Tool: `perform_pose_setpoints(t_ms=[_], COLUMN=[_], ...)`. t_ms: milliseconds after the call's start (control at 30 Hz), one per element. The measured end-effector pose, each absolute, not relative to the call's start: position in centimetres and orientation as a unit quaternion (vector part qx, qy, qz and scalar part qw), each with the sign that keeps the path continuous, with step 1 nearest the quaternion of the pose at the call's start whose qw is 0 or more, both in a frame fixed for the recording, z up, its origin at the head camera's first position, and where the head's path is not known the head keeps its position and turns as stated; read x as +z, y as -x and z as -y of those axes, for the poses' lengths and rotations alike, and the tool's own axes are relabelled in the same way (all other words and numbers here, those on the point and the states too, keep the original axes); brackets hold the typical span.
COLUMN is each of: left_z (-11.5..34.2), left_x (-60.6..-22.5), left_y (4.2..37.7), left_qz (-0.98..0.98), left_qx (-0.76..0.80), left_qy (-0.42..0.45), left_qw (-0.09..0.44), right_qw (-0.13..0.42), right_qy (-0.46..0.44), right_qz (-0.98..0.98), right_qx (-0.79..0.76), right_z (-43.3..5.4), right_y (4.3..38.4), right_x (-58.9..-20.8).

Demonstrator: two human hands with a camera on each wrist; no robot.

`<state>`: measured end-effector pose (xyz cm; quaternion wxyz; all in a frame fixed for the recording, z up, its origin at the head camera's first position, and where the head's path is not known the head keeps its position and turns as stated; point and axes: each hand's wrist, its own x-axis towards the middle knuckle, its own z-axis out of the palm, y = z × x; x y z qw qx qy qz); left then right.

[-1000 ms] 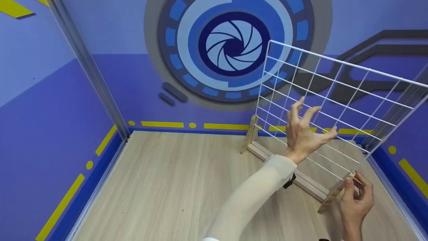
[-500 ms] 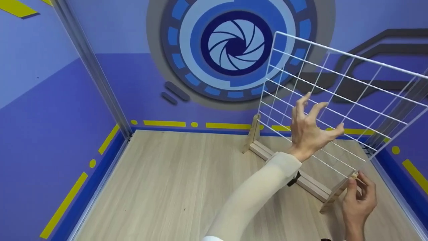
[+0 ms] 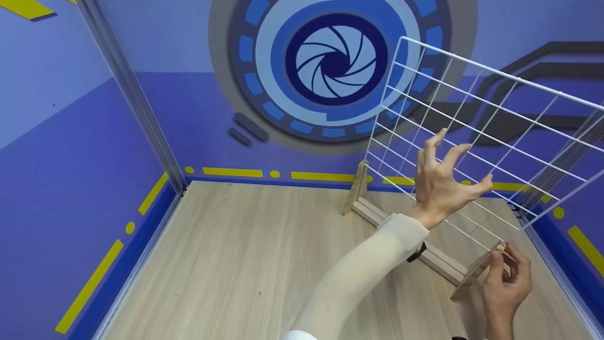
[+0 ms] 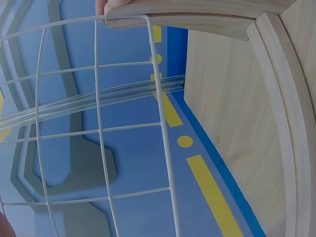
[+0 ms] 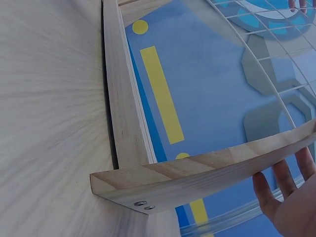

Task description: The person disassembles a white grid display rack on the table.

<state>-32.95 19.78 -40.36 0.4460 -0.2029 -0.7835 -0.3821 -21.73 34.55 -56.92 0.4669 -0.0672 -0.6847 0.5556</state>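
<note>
A white wire grid panel (image 3: 519,78) leans back in a wooden stand (image 3: 443,265) on the right of the table. My left hand (image 3: 436,186) is spread against the front of the grid, fingertips bent and apart at the wires. My right hand (image 3: 508,285) pinches the top end of the stand's near side piece (image 5: 207,163), thumb and fingers on opposite sides. In the left wrist view the grid's corner (image 4: 148,18) meets that side piece (image 4: 182,17), close to my right fingertips. The far side piece (image 3: 356,189) stands by the grid's other lower corner.
Pale wood-grain tabletop (image 3: 226,255) extends to the left of the stand. Blue printed panels (image 3: 170,113) rise behind and at the sides, joined by a metal corner post (image 3: 137,99).
The grid's upper left corner has risen and shifted right as the panel tilts. My left hand has moved slightly right and up with it. My right hand keeps its grip on the side piece.
</note>
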Motion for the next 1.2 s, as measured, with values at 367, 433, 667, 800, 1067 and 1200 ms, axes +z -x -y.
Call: perform_pose_setpoints(t_ms=[367,433,667,800,1067,1200], left_z=[-19.79,-19.84,-19.89,-19.82,-19.8,-19.98], left_x=[-40.28,-40.25,-40.14,-40.16,-40.07,-39.93], left_y=[32.77,32.74,32.63,32.66,32.54,32.45], left_qz=[0.783,0.783,0.784,0.783,0.781,0.775], left_qx=[-0.384,-0.385,-0.383,-0.377,-0.379,-0.375], left_qy=[0.2,0.201,0.2,0.2,0.206,0.206], left_qw=[0.446,0.446,0.446,0.453,0.451,0.466], right_qw=[0.472,0.476,0.476,0.47,0.464,0.467], right_qy=[0.058,0.054,0.055,0.055,0.075,0.068], right_qz=[0.675,0.668,0.673,0.672,0.691,0.68], right_qx=[0.564,0.569,0.564,0.569,0.55,0.561], right_z=[-34.26,-34.3,-34.75,-34.62,-34.7,-34.66], right_y=[21.6,21.67,21.91,21.84,21.91,21.87], right_x=[-56.76,-56.84,-57.38,-57.2,-57.27,-57.24])
